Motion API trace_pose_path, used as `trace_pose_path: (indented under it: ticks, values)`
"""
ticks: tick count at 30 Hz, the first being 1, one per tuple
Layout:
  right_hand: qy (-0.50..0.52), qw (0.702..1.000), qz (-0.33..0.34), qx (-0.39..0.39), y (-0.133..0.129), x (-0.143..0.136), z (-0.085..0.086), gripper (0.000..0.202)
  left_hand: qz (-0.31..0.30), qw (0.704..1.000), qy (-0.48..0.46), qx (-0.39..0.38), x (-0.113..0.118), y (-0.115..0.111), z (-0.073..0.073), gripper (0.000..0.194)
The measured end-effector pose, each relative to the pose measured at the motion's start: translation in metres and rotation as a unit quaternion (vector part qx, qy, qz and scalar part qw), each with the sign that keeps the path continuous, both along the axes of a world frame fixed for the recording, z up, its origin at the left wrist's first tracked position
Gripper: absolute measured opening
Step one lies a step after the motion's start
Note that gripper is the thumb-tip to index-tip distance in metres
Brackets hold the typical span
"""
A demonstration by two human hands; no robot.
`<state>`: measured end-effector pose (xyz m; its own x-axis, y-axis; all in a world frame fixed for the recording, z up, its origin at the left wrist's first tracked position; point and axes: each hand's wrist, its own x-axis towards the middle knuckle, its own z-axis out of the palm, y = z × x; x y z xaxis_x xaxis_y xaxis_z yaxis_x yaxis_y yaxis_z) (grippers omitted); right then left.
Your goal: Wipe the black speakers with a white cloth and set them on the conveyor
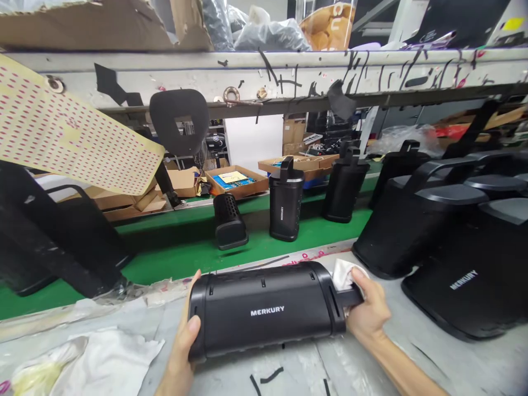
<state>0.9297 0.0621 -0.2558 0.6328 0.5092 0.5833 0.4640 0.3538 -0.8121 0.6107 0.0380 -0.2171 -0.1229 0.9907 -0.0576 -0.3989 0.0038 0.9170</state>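
While the black speaker [266,311] lies on its side on the grey table [412,352], I cup its left end with my left hand [183,344], fingers wrapped against it. My right hand [367,311] grips its handle [348,297] together with a white cloth [342,273]. Other speakers [286,204] stand on the green belt [177,253] beyond.

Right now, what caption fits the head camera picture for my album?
Two hands, left hand and right hand, hold a black Merkury speaker lying on a grey workbench, a white cloth in the right.
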Motion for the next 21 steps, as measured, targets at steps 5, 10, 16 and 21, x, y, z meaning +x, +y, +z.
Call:
trace_pose_path:
  ticks: [5,10,16,21]
  values:
    - [0.056,0.995,0.074,-0.024,0.006,-0.009,0.014,0.049,0.001,0.993,0.091,0.077,-0.002,0.002,-0.005,0.070]
    - [0.042,0.991,0.117,-0.043,0.002,-0.010,0.047,0.047,0.018,0.986,0.130,0.100,-0.005,0.005,-0.005,0.068]
    - [-0.228,0.965,0.124,-0.029,-0.034,-0.040,0.061,0.038,0.029,0.981,0.144,0.128,0.001,-0.001,-0.002,0.069]
    - [-0.539,0.833,0.124,0.032,-0.053,-0.112,0.056,0.064,0.036,0.989,0.105,0.097,0.009,-0.006,-0.002,0.073]
